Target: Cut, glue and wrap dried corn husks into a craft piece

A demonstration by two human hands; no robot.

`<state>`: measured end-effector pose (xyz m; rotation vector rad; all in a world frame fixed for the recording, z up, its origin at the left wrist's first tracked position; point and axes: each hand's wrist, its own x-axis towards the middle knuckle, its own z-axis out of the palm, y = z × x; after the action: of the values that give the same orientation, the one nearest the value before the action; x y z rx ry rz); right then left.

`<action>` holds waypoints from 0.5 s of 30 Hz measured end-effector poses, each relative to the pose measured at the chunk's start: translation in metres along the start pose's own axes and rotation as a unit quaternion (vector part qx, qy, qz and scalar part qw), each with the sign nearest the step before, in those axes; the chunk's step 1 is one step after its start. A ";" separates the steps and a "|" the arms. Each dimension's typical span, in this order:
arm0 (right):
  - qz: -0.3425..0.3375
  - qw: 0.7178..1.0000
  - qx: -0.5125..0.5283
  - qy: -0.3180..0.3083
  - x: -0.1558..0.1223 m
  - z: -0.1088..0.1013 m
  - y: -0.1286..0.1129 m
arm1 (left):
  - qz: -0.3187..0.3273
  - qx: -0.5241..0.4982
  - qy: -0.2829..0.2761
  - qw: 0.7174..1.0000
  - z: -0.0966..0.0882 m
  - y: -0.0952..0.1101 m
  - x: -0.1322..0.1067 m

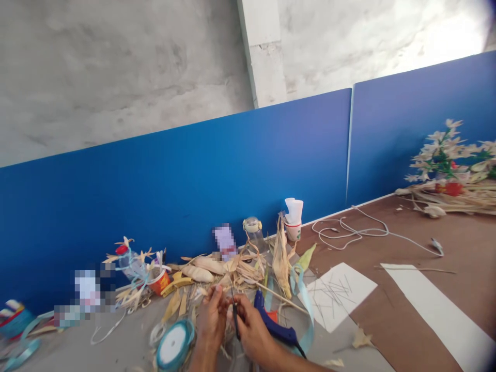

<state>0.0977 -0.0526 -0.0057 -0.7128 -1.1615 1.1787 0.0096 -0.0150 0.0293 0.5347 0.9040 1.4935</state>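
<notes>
Two bare hands: close together at the lower middle, wrists cut by the bottom edge.
Left hand (212,320): fingers bent inward, thumb near forefinger; cannot tell through the blur whether anything is pinched.
Right hand (251,325): curled closed around one dark slim tool (235,318), partly covering it; tip pointing up between both hands, exact kind hard to make out.
Glue gun (267,320): one, dark blue, just beside the right hand, lower end partly hidden by the forearm.
Ribbon spool (172,347): one, pale-faced with a teal rim, near the left hand.
Dry husks (242,268): heaped beyond the fingertips, too tangled to count.
Blurred-out patches: two, one at the heap's back edge (225,242), one farther left (87,289); contents unreadable.
Cups: one white with rolled paper (293,231), one orange-red (158,281).
White sheets: two, the nearer (323,307) bearing scattered thin sticks, uncountable; the farther (434,315) cut off below.
White cable (364,232): one, loosely looped on the brown surface (465,248).
Pale flowers (445,152): bunched at far right, partly beyond the edge.
</notes>
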 end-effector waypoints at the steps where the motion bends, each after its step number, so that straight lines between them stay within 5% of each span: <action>1: 0.002 1.000 -0.007 -0.003 0.000 0.000 -0.001 | 0.003 0.005 0.001 1.000 -0.002 0.000 0.002; 15: 0.020 0.997 -0.073 -0.029 -0.007 -0.004 -0.006 | 0.006 -0.043 -0.019 0.999 -0.007 0.008 0.005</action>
<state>0.1032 -0.0605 -0.0037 -0.8210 -1.2963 1.1626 -0.0014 -0.0109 0.0303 0.5059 0.8046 1.5215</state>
